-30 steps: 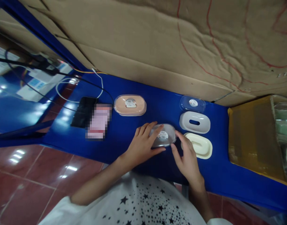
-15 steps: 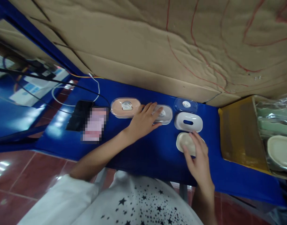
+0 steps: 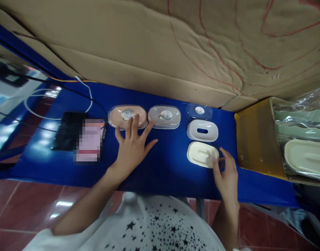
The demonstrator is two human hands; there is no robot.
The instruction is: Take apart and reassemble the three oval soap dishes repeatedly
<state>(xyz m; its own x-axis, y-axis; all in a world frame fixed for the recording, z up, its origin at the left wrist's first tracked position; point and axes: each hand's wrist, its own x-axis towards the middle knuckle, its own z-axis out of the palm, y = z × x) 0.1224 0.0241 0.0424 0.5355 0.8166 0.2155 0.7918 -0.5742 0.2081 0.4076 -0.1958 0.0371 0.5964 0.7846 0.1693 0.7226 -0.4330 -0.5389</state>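
Observation:
Spread wide, the fingers of my left hand (image 3: 131, 143) reach over the front edge of a pink oval case (image 3: 115, 116) under a clear cover with a round sticker. To its right lies a clear-covered greyish-white oval case (image 3: 173, 118), close to my left index finger. My right hand (image 3: 226, 170) is at the right end of a cream oval piece (image 3: 198, 151) with a raised ridge; its thumb overlaps the rim and its fingers are apart. Behind that piece are a white oval piece with a slot (image 3: 212, 131) and a clear oval cover (image 3: 191, 111) with a sticker.
A cardboard box (image 3: 259, 136) at the right holds wrapped green and cream pieces. On the left of the blue table (image 3: 160, 181) are a dark phone-like object (image 3: 67, 129), a phone with a blurred screen (image 3: 89, 139) and cables. Cardboard (image 3: 123, 52) lines the back.
My left hand has moved left from the greyish-white case to the pink one. My right hand has slid from atop the cream piece to its right end. The view has shifted slightly.

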